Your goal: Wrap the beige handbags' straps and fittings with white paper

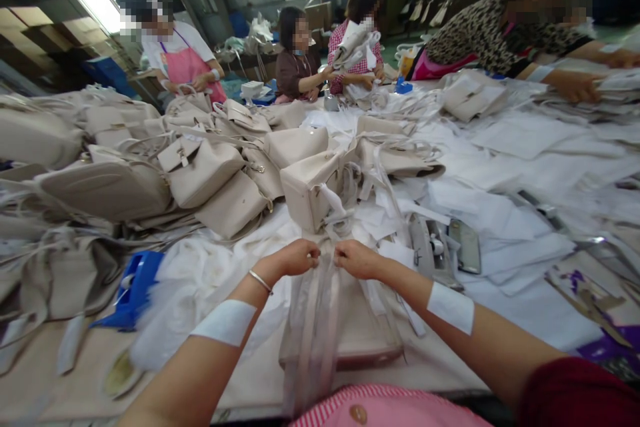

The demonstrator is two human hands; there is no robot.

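My left hand point(299, 257) and my right hand point(358, 259) face each other at the middle of the table. Their fingers are closed in a pinch on the upper end of beige bag straps point(311, 313) covered in translucent film. The straps run down from my hands toward the table's front edge. Under them lies a beige bag point(367, 330), its flat side up, partly hidden by the straps. Just beyond my hands stands another beige bag point(307, 190) with white wrapping at its side. The exact spot that my fingertips grip is small and partly hidden.
Beige bags point(107, 187) are heaped at the left. Near me sit a blue tape dispenser point(133, 287), crumpled white wrapping point(185, 287), a grey dispenser point(434, 250) and a phone point(464, 245). White sheets point(520, 207) cover the right. Several co-workers work across the table.
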